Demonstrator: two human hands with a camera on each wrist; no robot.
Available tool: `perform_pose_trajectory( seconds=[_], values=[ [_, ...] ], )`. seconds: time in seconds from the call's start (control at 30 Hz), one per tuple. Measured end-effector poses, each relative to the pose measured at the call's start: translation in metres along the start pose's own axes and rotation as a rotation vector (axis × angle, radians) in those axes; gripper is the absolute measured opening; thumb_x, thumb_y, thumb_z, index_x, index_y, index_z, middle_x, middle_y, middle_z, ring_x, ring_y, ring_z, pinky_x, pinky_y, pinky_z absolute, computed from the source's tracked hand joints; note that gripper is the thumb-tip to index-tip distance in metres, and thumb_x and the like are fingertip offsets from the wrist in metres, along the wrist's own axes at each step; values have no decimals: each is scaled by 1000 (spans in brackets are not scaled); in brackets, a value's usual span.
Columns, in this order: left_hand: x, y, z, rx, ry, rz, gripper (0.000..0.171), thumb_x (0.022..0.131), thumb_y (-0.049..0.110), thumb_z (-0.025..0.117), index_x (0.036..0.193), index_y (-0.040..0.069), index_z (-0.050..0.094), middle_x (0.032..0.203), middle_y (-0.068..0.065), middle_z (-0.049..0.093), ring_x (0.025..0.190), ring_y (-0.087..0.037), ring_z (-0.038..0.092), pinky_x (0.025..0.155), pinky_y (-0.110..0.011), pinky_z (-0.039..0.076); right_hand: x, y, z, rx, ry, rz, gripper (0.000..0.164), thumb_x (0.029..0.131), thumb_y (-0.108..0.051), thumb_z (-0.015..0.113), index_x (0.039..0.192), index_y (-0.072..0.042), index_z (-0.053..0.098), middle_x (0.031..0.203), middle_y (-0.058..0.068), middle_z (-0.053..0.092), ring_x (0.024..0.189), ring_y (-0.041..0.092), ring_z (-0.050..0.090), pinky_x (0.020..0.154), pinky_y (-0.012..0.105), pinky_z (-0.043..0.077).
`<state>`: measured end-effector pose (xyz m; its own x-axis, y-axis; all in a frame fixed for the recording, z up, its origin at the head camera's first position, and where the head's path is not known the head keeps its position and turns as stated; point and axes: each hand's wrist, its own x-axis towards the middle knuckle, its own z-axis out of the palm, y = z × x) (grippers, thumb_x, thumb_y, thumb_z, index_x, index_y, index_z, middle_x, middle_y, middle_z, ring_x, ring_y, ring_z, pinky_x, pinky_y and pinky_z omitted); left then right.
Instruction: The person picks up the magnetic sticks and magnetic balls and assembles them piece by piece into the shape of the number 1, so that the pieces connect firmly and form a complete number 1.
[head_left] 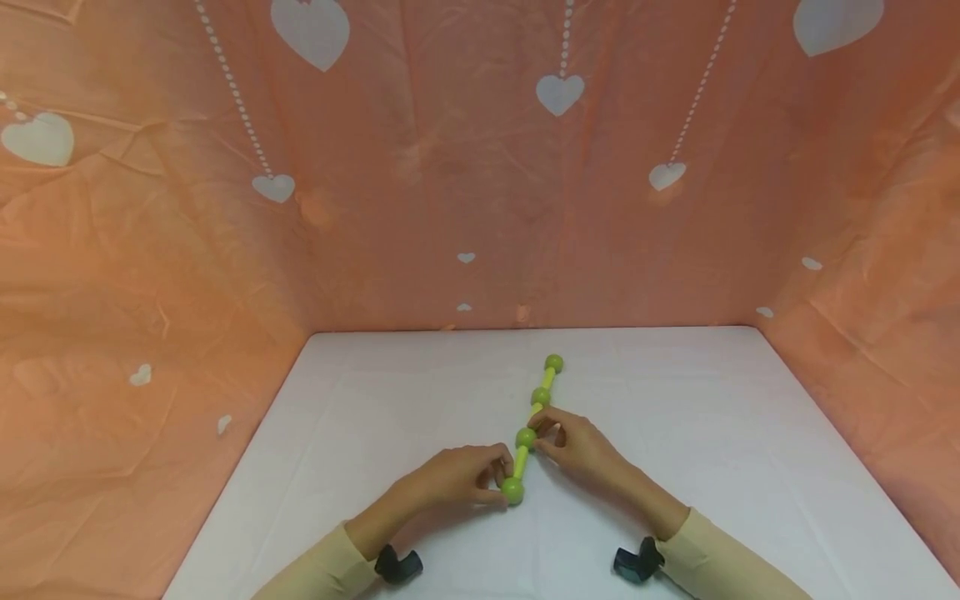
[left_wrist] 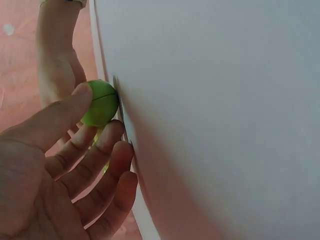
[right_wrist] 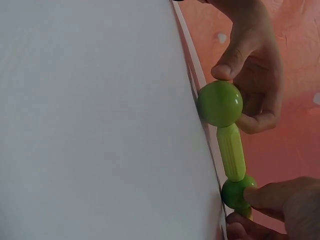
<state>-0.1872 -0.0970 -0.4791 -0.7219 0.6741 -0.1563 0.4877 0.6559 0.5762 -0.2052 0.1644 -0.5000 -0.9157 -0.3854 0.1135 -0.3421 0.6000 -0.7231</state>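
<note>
A straight toy chain of several green balls joined by yellow-green rods lies on the table, running away from the person in the head view. My left hand (head_left: 461, 475) pinches the nearest ball (head_left: 513, 490) between thumb and fingers. That ball (left_wrist: 101, 103) has a thin dark seam in the left wrist view. My right hand (head_left: 581, 446) holds the second ball (head_left: 526, 438), thumb and fingertips around it. Between the two hands shows a ribbed rod (right_wrist: 231, 152). Beyond the right hand are a third ball (head_left: 541, 396) and the far end ball (head_left: 554, 362).
The white-covered table (head_left: 360, 392) is enclosed at the back and sides by an orange curtain (head_left: 480, 183) with pale hearts. Dark wrist devices (head_left: 399, 566) sit at both beige sleeves (head_left: 326, 562).
</note>
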Motion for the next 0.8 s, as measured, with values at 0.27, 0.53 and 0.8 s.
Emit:
perform_pose_trajectory(
  seconds=[0.27, 0.53, 0.8],
  values=[
    [8, 9, 5, 28, 41, 23, 31, 93, 34, 87, 113, 27, 64, 93, 18, 65, 75, 0, 55, 69, -21, 49, 4, 7, -5, 49, 4, 6, 20, 100, -13, 77, 116, -22, 70, 113, -3, 75, 79, 10, 58, 69, 27, 49],
    [19, 19, 14, 15, 71, 5, 31, 92, 34, 87, 111, 26, 64, 95, 18, 68, 76, 1, 56, 69, -21, 49, 7, 13, -10, 88, 11, -2, 20, 99, -11, 78, 116, -20, 71, 115, 0, 75, 76, 10, 59, 66, 26, 50],
    [27, 27, 16, 27, 106, -3, 29, 94, 33, 86, 108, 26, 61, 92, 17, 67, 76, 1, 56, 67, -22, 48, 12, 20, -13, 165, 7, -23, 19, 100, -6, 76, 117, -13, 71, 118, 10, 76, 75, 12, 61, 62, 24, 50]
  ],
)
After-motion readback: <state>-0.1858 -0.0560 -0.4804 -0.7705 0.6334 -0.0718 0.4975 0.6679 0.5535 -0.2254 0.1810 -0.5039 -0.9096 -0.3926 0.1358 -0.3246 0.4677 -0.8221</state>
